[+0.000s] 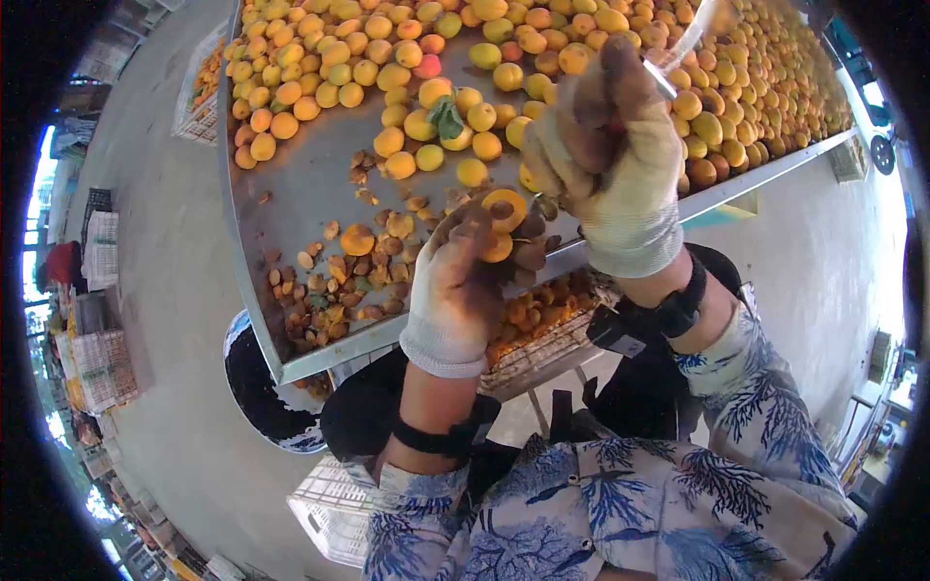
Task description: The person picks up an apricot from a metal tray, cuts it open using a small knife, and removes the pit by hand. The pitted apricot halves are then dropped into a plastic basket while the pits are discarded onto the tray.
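Observation:
Halves of a cut apricot (504,211) show their orange flesh at the fingertips of my left hand (450,290), which wears a stained white glove and is closed around them. Gripped in my gloved right hand (620,169), higher and to the right, is a knife (690,41) with its blade pointing up and away. Whole apricots (387,140) lie on the metal table (291,198) beyond both hands. Left of my left hand, pits and scraps (339,286) are scattered in the table's near corner.
Below the table edge sits a crate (538,339) with apricot halves. A dark-lined bucket (266,378) stands by the table's left corner, with a white crate (329,508) nearer me. Another crate (199,97) with fruit is on the floor at the far left.

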Motion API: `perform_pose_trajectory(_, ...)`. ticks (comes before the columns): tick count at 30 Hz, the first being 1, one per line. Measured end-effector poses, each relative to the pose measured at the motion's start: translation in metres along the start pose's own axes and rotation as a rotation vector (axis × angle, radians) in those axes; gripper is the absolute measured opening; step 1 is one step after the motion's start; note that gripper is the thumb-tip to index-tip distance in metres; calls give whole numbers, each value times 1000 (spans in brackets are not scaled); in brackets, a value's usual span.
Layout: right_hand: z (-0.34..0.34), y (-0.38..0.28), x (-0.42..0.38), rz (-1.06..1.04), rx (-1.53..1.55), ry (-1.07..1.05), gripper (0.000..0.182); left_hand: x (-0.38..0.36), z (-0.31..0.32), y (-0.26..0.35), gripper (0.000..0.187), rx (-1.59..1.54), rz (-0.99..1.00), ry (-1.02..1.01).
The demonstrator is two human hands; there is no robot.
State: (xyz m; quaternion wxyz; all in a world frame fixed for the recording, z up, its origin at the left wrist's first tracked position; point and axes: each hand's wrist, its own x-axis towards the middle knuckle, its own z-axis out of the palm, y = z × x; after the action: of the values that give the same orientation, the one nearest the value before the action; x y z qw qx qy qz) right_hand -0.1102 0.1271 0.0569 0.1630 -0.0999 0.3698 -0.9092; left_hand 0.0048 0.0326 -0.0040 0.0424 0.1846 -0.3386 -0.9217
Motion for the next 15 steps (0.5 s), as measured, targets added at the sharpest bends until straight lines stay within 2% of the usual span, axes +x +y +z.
perform_pose_trajectory(1, -1, 4, 0, -60, -188, -76, 43, 0, 1, -2, 40, -45, -24, -7)
perform_pose_trajectory(4, 1, 8, 2, -62, -270, -95, 45, 6, -3, -4, 40, -62, -94, -82)
perform_pose_trajectory(8, -4, 10, 3, -99, -361, -78, 47, 4, -1, 0, 41, -106, -106, -75)
perform_pose_trajectory(15, 5, 15, 3, -154, -272, -103, 48, 1, 2, 5, 40, -32, -70, -34)
